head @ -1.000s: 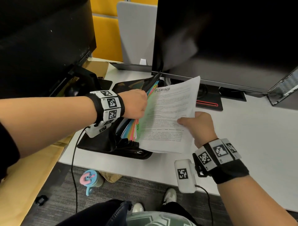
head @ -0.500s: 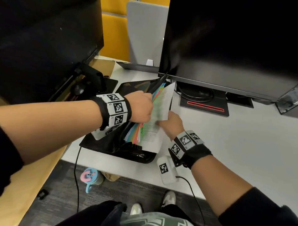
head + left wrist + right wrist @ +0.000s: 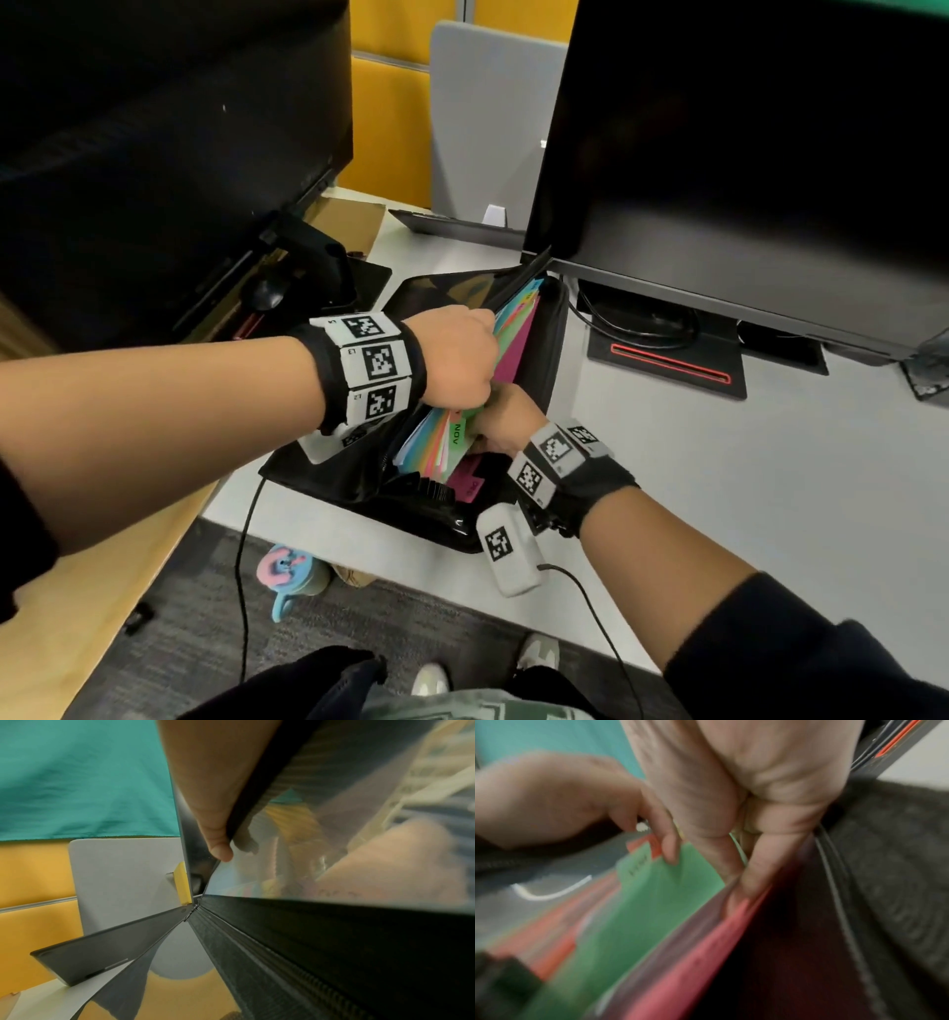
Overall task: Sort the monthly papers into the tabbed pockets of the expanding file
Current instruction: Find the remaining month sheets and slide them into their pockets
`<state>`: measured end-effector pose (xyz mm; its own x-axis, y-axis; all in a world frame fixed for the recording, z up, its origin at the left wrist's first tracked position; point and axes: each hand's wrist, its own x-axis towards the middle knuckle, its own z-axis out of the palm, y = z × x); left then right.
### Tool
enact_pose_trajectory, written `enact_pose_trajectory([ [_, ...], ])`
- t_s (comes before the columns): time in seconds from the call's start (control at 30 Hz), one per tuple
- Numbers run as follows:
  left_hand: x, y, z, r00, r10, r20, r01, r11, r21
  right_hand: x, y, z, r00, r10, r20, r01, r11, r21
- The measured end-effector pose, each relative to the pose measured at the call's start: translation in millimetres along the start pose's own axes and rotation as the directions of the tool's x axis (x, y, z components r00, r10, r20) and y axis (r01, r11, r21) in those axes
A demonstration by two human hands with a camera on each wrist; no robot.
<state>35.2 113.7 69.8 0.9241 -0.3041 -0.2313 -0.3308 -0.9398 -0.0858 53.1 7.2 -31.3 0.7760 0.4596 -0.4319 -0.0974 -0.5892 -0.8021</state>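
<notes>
Filing step: paper seated in rear pocket of expanding file

Expanding file (image 3: 544,370), black, lay open on the white desk (image 3: 719,488) between 2 dark monitors, its coloured dividers fanned toward the left. Green divider (image 3: 455,434) carried a tab marked NOV; the magenta divider (image 3: 516,344) behind it carried a tab that looked like DEC, though that lettering was too small to confirm.

Step in hand, as judged: the sheet for the last pocket had been pushed down between green and magenta, and no loose paper showed outside the file. Paper inside the pocket could not be made out.

Left hand (image 3: 452,360) was curled over the divider tops and held the forward dividers back, thumb against the shiny black cover in the left wrist view. Right hand (image 3: 500,424) reached into the gap; its fingers (image 3: 754,870) were bent and pressed together between green and magenta. Whether they gripped a sheet could not be told.

Next move, as judged: release the dividers only after the right hand clears the pocket, then check for any remaining papers.

Cable (image 3: 246,539) hung off the desk edge.
</notes>
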Motion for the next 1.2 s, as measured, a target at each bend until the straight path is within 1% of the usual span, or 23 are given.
enact_pose_trajectory([
  [0.07,1.0,-0.9,-2.4,1.000,0.004,0.009,-0.005,1.000,0.008,-8.5,-7.8,-5.9,0.997,-0.017,-0.075,0.018,1.000,0.017],
  [0.1,0.4,-3.0,-5.0,1.000,0.010,0.014,-0.010,1.000,0.024,-14.0,-10.0,-12.6,0.990,-0.036,-0.140,0.032,0.999,-0.032],
  [0.17,0.8,-9.8,-9.0,0.996,0.080,0.049,-0.085,0.990,0.109,-28.1,-3.4,-28.7,0.939,-0.087,-0.332,0.041,0.989,-0.142],
  [0.2,1.2,-12.2,-11.1,0.987,0.132,0.092,-0.147,0.973,0.180,-38.5,3.7,-35.1,0.915,-0.055,-0.400,0.015,0.995,-0.102],
  [0.23,2.6,-13.7,-11.8,0.975,0.175,0.137,-0.205,0.946,0.253,-48.9,11.6,-38.0,0.930,0.032,-0.367,-0.024,0.999,0.026],
  [0.27,3.5,-11.5,-13.3,0.969,0.187,0.164,-0.227,0.936,0.268,-61.3,14.9,-34.7,0.967,0.123,-0.225,-0.067,0.967,0.244],
  [0.3,5.3,-7.3,-14.0,0.964,0.188,0.187,-0.232,0.939,0.253,-70.7,19.8,-27.3,0.989,0.146,-0.008,-0.127,0.884,0.449],
  [0.33,7.9,-2.8,-12.6,0.958,0.200,0.205,-0.245,0.944,0.223,-77.5,22.7,-19.5,0.983,0.132,0.129,-0.183,0.781,0.597],
  [0.37,9.7,2.6,-10.0,0.952,0.224,0.210,-0.262,0.948,0.178,-79.8,25.9,-13.3,0.981,0.085,0.173,-0.180,0.731,0.659],
  [0.43,13.9,8.5,-1.2,0.941,0.304,0.149,-0.312,0.950,0.028,-83.1,26.8,-7.4,0.990,0.006,0.140,-0.103,0.712,0.695],
  [0.5,14.3,8.7,4.6,0.940,0.340,0.007,-0.326,0.907,-0.269,-84.7,28.1,-11.5,0.994,-0.026,0.108,-0.060,0.693,0.718],
  [0.57,14.0,6.6,6.7,0.957,0.238,-0.166,-0.290,0.797,-0.530,-90.1,31.8,-19.8,0.994,-0.061,0.093,-0.030,0.656,0.754],
  [0.63,12.4,-0.7,11.7,0.971,0.010,-0.238,-0.176,0.701,-0.691,-95.7,36.6,-32.0,0.992,-0.088,0.095,-0.023,0.604,0.797],
  [0.7,7.8,-12.0,26.8,0.970,-0.204,-0.133,0.036,0.659,-0.752,-100.4,41.4,-41.5,0.992,-0.080,0.093,-0.035,0.539,0.841],
  [0.73,5.1,-15.9,38.3,0.967,-0.249,-0.054,0.133,0.676,-0.725,-101.3,43.7,-44.2,0.994,-0.057,0.097,-0.054,0.520,0.853],
  [0.77,3.0,-17.3,51.9,0.969,-0.248,0.018,0.192,0.698,-0.690,-101.8,45.3,-44.3,0.994,-0.036,0.104,-0.070,0.525,0.848],
  [0.87,0.7,-0.6,91.5,0.976,-0.157,0.151,0.218,0.688,-0.693,-102.6,54.7,-40.9,0.998,0.036,0.056,-0.065,0.692,0.719],
  [0.9,2.9,7.4,102.6,0.970,-0.175,0.167,0.243,0.700,-0.672,-103.0,59.2,-41.1,0.998,0.060,0.037,-0.069,0.726,0.685],
  [0.97,6.2,21.1,116.4,0.921,-0.343,0.183,0.385,0.735,-0.558,-105.7,71.7,-44.5,0.994,0.100,0.046,-0.106,0.757,0.645],
  [1.03,6.9,33.2,119.9,0.839,-0.467,0.278,0.543,0.692,-0.476,-110.0,88.1,-51.2,0.987,0.135,0.090,-0.162,0.804,0.572],
  [1.13,10.4,45.4,125.5,0.829,-0.398,0.393,0.541,0.747,-0.386,-113.6,107.3,-70.5,0.947,0.210,0.245,-0.294,0.874,0.387],
  [1.17,11.9,46.4,125.5,0.828,-0.388,0.406,0.533,0.769,-0.353,-108.1,112.5,-81.2,0.933,0.239,0.269,-0.324,0.885,0.336],
  [1.2,13.5,46.2,124.0,0.823,-0.391,0.413,0.535,0.779,-0.328,-99.2,118.5,-93.1,0.935,0.265,0.237,-0.328,0.900,0.287],
])
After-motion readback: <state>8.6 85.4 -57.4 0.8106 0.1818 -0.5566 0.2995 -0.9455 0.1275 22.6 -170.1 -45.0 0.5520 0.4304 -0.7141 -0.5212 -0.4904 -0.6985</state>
